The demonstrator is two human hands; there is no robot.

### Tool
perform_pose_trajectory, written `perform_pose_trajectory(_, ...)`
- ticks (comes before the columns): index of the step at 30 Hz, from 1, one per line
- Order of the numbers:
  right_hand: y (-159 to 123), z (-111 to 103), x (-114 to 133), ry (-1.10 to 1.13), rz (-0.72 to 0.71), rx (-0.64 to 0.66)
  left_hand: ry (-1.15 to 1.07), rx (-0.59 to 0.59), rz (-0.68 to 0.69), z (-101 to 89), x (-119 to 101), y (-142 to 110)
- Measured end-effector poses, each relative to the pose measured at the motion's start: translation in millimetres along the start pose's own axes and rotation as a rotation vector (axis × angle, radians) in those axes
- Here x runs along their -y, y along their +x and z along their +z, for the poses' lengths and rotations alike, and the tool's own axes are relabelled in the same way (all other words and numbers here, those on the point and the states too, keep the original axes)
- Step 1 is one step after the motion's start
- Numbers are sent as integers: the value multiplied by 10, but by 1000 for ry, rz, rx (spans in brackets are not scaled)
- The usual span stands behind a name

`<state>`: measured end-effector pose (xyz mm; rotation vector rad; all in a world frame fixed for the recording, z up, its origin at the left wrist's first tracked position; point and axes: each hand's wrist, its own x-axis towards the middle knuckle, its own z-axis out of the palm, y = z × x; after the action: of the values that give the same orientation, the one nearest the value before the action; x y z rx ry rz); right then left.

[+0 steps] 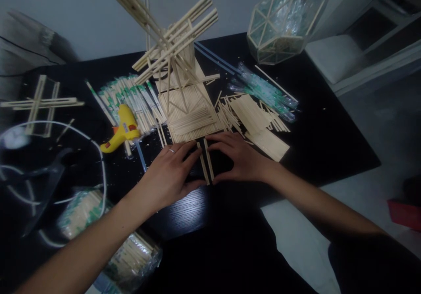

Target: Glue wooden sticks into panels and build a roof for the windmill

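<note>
Near the table's front edge, my left hand (pixel 177 164) spans a short wooden stick (pixel 203 163), its thumb at the near end and fingertips at the far end. My right hand (pixel 235 156) grips a second stick (pixel 209 160) the same way. Both sticks lie almost parallel, with a narrow gap between them. Just beyond my fingers is a ribbed panel of sticks (pixel 164 105) with loose thin sticks (pixel 194 122) on top. A windmill-like frame of chopsticks (pixel 169 51) rises behind it, its crossed blades leaning over the panel.
Left of the panel lie a yellow glue gun (pixel 123 129) and wrapped chopsticks (pixel 138 97). A crossed stick frame (pixel 42 103) and white cable (pixel 103 171) are farther left. Flat stick panels (pixel 268 143), wrapped chopsticks (pixel 263 92) and a faceted basket (pixel 279 26) occupy the right. Chopstick packs (pixel 134 254) sit near my left forearm.
</note>
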<state>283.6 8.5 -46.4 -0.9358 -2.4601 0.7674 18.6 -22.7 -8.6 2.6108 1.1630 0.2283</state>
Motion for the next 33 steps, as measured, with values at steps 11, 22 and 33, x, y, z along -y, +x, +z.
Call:
perform_pose_trajectory(11, 8, 4, -15, 17, -2, -2, -8, -34, 10, 58, -31, 47)
perform_pose_trajectory(22, 8, 24, -30, 13, -5, 0, -22, -73, 24, 111, -24, 74)
perform_pose_trajectory(33, 6, 27, -45, 9, -15, -7, -22, -68, 18, 124, -13, 106)
